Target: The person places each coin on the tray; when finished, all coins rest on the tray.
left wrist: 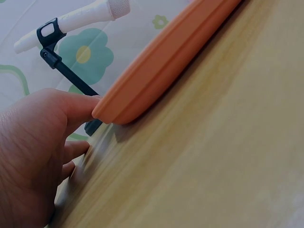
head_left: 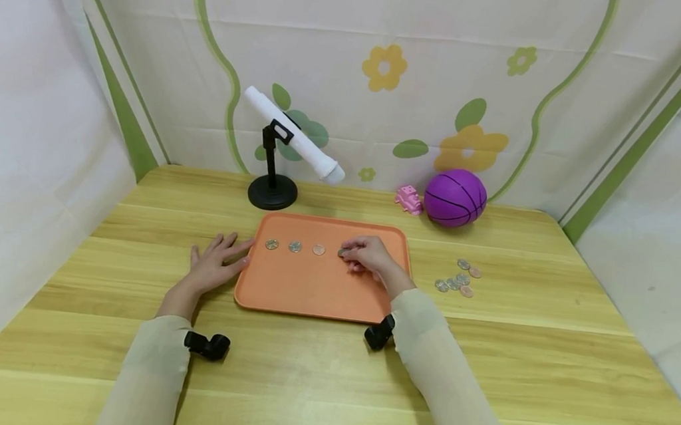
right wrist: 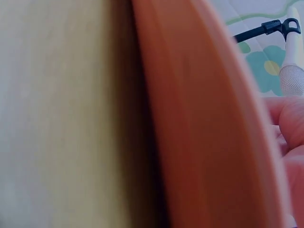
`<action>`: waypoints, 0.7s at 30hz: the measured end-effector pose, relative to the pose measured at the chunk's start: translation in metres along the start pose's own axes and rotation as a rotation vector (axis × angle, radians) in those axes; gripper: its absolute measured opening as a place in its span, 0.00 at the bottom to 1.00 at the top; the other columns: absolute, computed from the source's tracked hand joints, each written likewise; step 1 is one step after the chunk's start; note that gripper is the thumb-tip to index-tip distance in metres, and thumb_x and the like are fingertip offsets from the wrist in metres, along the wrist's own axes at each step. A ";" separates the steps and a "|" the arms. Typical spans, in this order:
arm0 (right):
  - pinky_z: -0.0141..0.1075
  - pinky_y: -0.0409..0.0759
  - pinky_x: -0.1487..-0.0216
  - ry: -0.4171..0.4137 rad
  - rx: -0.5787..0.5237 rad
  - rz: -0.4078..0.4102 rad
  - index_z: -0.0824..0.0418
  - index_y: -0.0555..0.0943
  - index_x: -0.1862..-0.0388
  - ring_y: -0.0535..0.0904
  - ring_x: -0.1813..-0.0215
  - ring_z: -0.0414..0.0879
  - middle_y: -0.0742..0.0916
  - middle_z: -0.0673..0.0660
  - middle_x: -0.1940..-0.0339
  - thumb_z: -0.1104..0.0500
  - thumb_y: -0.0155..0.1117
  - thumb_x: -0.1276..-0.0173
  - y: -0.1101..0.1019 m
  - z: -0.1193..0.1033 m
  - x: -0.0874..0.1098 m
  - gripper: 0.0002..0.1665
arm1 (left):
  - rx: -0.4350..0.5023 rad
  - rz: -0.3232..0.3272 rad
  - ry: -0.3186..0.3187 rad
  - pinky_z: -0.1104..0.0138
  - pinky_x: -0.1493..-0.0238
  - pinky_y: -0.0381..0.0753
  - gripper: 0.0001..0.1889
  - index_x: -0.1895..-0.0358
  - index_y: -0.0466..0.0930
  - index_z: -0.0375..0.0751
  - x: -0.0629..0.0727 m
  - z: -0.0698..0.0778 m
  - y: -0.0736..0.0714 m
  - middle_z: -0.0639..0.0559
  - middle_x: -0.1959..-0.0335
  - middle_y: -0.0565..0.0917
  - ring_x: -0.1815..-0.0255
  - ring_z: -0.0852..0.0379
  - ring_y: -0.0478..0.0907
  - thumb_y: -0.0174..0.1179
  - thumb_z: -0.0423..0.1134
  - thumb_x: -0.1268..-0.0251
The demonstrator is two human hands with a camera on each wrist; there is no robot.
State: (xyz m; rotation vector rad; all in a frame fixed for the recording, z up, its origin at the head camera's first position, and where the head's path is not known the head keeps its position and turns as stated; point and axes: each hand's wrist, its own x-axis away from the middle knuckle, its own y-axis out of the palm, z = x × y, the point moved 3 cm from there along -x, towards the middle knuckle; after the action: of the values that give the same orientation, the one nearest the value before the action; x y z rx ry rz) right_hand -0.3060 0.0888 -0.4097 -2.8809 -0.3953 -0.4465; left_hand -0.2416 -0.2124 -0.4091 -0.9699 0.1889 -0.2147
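An orange tray (head_left: 310,295) lies on the wooden table. Three coins stand in a row across its upper half: one at the left (head_left: 272,244), a silver coin (head_left: 295,246) and a copper-coloured coin (head_left: 319,249). To the right of them my right hand (head_left: 371,255) pinches a silver coin (head_left: 342,253) at the tray's surface; the fingers partly cover it. My left hand (head_left: 216,268) is spread at the tray's left edge, its fingertips touching the rim, as the left wrist view also shows. In the right wrist view the tray wall (right wrist: 204,118) hides most of the right hand (right wrist: 292,126).
Several loose coins (head_left: 453,283) lie on the table right of the tray. Behind it stand a white microphone (head_left: 293,132) on a black stand (head_left: 273,192), a small pink toy (head_left: 409,199) and a purple ball (head_left: 456,197). A flowered cloth (head_left: 328,58) hangs behind the table.
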 end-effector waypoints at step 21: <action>0.30 0.74 0.79 -0.080 -0.014 0.001 0.69 0.74 0.50 0.75 0.80 0.43 0.81 0.63 0.73 0.66 0.58 0.42 -0.010 0.000 0.015 0.19 | -0.014 0.002 0.003 0.39 0.51 0.23 0.27 0.36 0.60 0.47 -0.002 -0.003 0.002 0.36 0.35 0.50 0.36 0.38 0.37 0.46 0.51 0.38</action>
State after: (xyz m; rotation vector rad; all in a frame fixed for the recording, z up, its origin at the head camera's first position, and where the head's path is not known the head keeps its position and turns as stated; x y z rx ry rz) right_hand -0.2954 0.1013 -0.4032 -2.9197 -0.4057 -0.3356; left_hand -0.2438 -0.2126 -0.4123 -0.9828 0.1948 -0.2134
